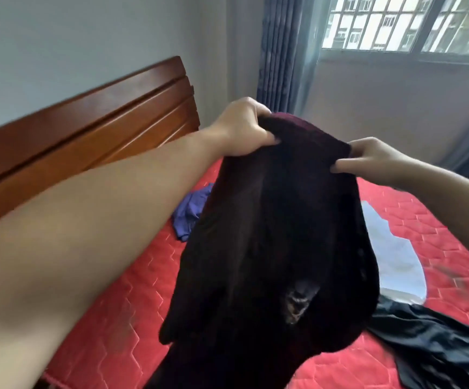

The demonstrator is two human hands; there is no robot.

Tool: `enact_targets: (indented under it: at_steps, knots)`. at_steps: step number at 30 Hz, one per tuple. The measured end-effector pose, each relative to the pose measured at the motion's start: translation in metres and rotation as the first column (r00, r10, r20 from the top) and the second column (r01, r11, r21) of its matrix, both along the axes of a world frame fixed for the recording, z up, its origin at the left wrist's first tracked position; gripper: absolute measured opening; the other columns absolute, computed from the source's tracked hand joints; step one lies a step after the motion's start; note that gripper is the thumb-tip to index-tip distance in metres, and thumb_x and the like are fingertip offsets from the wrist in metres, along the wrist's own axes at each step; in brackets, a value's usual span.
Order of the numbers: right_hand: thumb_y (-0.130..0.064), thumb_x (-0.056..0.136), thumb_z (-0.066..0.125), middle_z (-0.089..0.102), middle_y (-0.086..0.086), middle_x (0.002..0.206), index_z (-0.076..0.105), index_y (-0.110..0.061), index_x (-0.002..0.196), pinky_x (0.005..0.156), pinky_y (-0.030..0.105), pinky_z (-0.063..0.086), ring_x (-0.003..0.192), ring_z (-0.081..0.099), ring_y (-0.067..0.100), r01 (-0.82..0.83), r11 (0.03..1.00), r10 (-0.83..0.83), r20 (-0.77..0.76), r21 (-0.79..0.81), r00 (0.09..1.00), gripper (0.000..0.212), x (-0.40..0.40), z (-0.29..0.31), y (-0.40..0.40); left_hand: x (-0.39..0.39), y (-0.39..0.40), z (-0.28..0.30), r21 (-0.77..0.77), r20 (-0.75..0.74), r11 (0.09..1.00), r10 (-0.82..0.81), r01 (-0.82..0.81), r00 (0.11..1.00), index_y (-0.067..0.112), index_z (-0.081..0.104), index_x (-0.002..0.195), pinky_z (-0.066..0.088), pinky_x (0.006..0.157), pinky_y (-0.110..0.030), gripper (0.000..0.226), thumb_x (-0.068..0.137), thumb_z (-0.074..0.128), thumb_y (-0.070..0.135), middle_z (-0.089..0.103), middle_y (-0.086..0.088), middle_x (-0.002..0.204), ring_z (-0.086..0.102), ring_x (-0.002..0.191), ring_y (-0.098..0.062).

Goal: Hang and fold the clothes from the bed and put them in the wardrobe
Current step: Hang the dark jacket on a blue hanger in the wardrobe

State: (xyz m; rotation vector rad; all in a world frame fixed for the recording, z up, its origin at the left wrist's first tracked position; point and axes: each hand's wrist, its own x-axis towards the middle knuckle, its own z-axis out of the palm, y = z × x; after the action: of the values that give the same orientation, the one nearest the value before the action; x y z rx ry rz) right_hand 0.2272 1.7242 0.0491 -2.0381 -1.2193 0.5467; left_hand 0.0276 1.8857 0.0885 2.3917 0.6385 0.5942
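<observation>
two hands hold one dark maroon garment (pixel 272 234) up in the air above the bed (pixel 109 313). the left hand (pixel 244 129) has its fingers curled tight round the garment's top edge on the headboard side, and the right hand (pixel 368 157) pinches the same top edge between thumb and fingers on the side nearer the window. the two hands are apart, with a short stretch of bunched cloth between them. the garment hangs down from that edge in long folds and its lower part runs out of view at the bottom of the picture; a small pale patch shows low on its front, too blurred to name.

the bed carries a red quilted cover. a crumpled purple garment (pixel 189 211) lies near the head end of the bed, close to the wooden headboard (pixel 87 119). a white garment (pixel 393 262) lies flat towards the bed's far side, partly hidden behind the held cloth. a black garment (pixel 435 341) lies rumpled at the near right corner of the bed, just beside the white one. behind the bed a blue-grey curtain (pixel 281 51) hangs next to a barred window (pixel 407 23).
</observation>
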Motion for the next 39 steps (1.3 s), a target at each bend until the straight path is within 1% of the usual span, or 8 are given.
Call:
enact_targets:
  at_steps: [8, 11, 15, 18, 21, 28, 34, 39]
  knots:
    - [-0.023, 0.074, 0.081, 0.072, -0.012, 0.091, 0.069, -0.028, 0.096, 0.079, 0.026, 0.053, 0.082, 0.067, 0.004, -0.052, 0.992, 0.045, -0.058, -0.116, 0.997, 0.025, -0.024, -0.094, 0.016, 0.003, -0.008, 0.04, 0.138, 0.146, 0.986, 0.07, -0.09, 0.987, 0.017, 0.075, 0.087, 0.049, 0.063, -0.017, 0.011, 0.075, 0.075, 0.018, 0.072, 0.002, 0.079, 0.059, 0.061, 0.004]
    - [-0.008, 0.078, 0.071, 0.071, -0.012, 0.07, 0.07, -0.021, 0.076, 0.058, 0.015, 0.051, 0.064, 0.068, 0.006, -0.009, 0.993, -0.013, -0.182, -0.12, 0.983, 0.013, -0.028, -0.092, 0.017, -0.019, 0.015, 0.038, 0.127, 0.146, 0.979, 0.141, -0.16, 0.979, 0.014, 0.075, 0.091, 0.054, 0.071, -0.024, 0.017, 0.076, 0.076, 0.022, 0.074, -0.002, 0.086, 0.065, 0.071, -0.004]
    - [-0.014, 0.057, 0.051, 0.038, -0.006, 0.044, 0.044, -0.02, 0.044, 0.044, 0.022, 0.023, 0.048, 0.034, 0.015, 0.258, 0.963, -0.195, -0.461, 0.078, 0.866, 0.016, -0.036, -0.041, 0.02, -0.053, 0.05, 0.015, 0.089, -0.008, 0.959, 0.271, -0.27, 0.962, 0.019, 0.066, 0.077, 0.051, 0.073, -0.025, 0.014, 0.074, 0.079, 0.021, 0.067, 0.005, 0.077, 0.064, 0.078, -0.014]
    - [-0.021, 0.052, 0.048, 0.047, 0.007, 0.067, 0.054, -0.014, 0.076, 0.052, 0.023, 0.035, 0.056, 0.045, 0.023, 0.285, 0.949, -0.12, -0.677, 0.137, 0.726, 0.026, -0.044, -0.001, 0.023, -0.069, 0.057, -0.02, 0.072, -0.262, 0.956, 0.294, -0.286, 0.919, 0.023, 0.06, 0.073, 0.05, 0.075, -0.03, 0.024, 0.069, 0.08, 0.01, 0.065, 0.003, 0.079, 0.065, 0.089, -0.022]
    - [-0.018, 0.068, 0.041, 0.053, 0.005, 0.059, 0.055, -0.011, 0.064, 0.05, 0.021, 0.039, 0.048, 0.049, 0.022, 0.142, 0.975, 0.008, -0.673, 0.168, 0.74, 0.016, -0.061, 0.022, 0.032, -0.069, 0.043, -0.053, -0.126, -0.371, 0.976, 0.118, -0.176, 0.921, 0.021, 0.067, 0.093, 0.054, 0.088, -0.035, 0.034, 0.068, 0.078, 0.0, 0.072, 0.001, 0.096, 0.067, 0.097, -0.02]
    - [-0.02, 0.06, 0.046, 0.051, 0.004, 0.056, 0.053, -0.014, 0.05, 0.049, 0.019, 0.043, 0.046, 0.049, 0.02, -0.004, 0.98, 0.142, -0.691, 0.197, 0.709, 0.014, -0.085, 0.04, 0.044, -0.032, 0.005, -0.064, -0.597, 0.033, 0.776, -0.228, 0.202, 0.973, 0.019, 0.075, 0.1, 0.055, 0.085, -0.025, 0.022, 0.08, 0.077, 0.01, 0.075, -0.001, 0.102, 0.071, 0.099, -0.016]
    - [-0.03, 0.073, 0.059, 0.044, -0.004, 0.055, 0.048, -0.018, 0.055, 0.051, 0.027, 0.033, 0.05, 0.04, 0.013, 0.143, 0.964, -0.119, -0.117, 0.223, 0.986, 0.025, -0.056, 0.012, 0.042, -0.02, 0.008, -0.05, -0.728, 0.155, 0.625, -0.252, 0.283, 0.955, 0.01, 0.078, 0.089, 0.055, 0.08, -0.027, 0.011, 0.081, 0.072, 0.014, 0.075, -0.012, 0.097, 0.071, 0.095, -0.024]
    - [-0.043, 0.091, 0.05, 0.049, -0.005, 0.101, 0.057, -0.02, 0.098, 0.085, 0.025, 0.044, 0.087, 0.051, 0.003, 0.18, 0.782, -0.319, 0.135, 0.596, 0.938, 0.025, -0.076, -0.052, 0.023, -0.006, -0.003, -0.05, -0.802, 0.251, 0.506, -0.197, 0.318, 0.948, 0.008, 0.078, 0.089, 0.056, 0.08, -0.031, 0.014, 0.08, 0.068, 0.013, 0.075, -0.012, 0.096, 0.072, 0.092, -0.024]
